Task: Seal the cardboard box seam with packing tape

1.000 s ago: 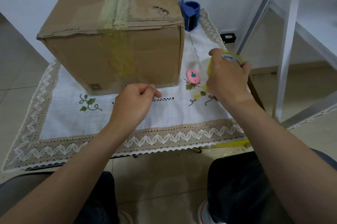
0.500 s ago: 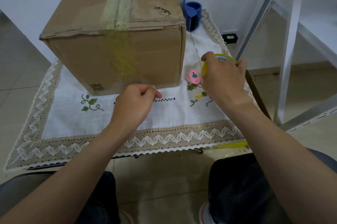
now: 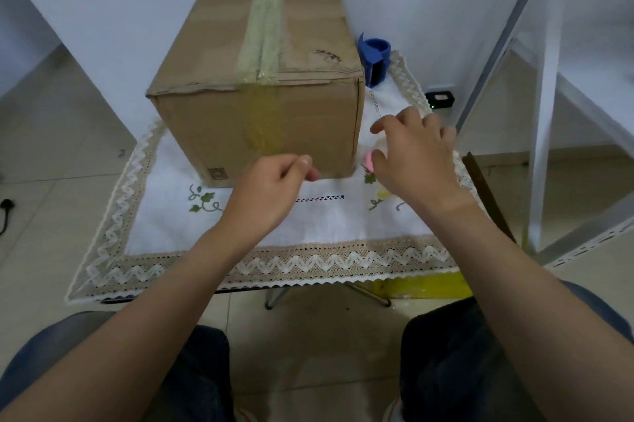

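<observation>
Cardboard box (image 3: 260, 119): being kept on the cloth-covered tabletop (image 3: 178, 226), toward its far side.
Tape strip (image 3: 262, 44): being shown running along the top seam and down the front face.
Left hand (image 3: 271, 191): being held at the box's lower front edge, fingers pinched together; whether tape is being gripped cannot be told.
Right hand (image 3: 418, 153): being held open, fingers spread, over a pink object (image 3: 370, 160) beside the box.
Blue dispenser (image 3: 374, 61): being left behind the box's right corner.

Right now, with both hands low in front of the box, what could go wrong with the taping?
1. The left hand pinches near the tape end; it could fold onto itself.
2. The right hand hovers over a pink object and may knock it.
3. The top tape already looks wrinkled.
</observation>
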Tool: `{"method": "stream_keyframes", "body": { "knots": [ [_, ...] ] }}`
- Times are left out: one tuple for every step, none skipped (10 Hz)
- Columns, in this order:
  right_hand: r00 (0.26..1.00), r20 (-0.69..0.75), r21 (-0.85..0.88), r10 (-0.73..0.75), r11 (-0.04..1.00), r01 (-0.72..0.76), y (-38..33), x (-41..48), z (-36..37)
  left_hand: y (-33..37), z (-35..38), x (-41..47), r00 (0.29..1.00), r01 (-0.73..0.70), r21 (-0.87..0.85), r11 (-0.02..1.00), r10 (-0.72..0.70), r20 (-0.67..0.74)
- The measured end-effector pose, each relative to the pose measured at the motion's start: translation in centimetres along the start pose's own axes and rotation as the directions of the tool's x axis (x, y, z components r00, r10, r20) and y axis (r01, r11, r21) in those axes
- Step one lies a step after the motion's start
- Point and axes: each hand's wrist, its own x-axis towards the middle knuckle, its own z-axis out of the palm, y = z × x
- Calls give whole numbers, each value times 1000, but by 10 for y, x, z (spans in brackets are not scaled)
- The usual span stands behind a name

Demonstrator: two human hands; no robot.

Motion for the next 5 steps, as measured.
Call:
{"method": "stream_keyframes", "body": {
  "knots": [
    [999,24,152,-23,988,19,-22,3,-29,28,-25,0,990,-127,-22,992,126,-57],
    [997,65,165,-34,986,23,-37,11,-56,55,-48,9,976,-185,-41,982,179,-123],
    [999,29,218,-40,975,33,-41,14,-99,81,-76,6,959,-232,-47,972,220,-178],
    [997,-24,376,-75,923,78,-44,14,-147,110,-110,-5,944,-278,-23,960,269,-191],
    [976,-175,551,-128,809,205,-43,-6,-215,136,-156,-36,879,-416,4,909,404,-253]
  ]
}}
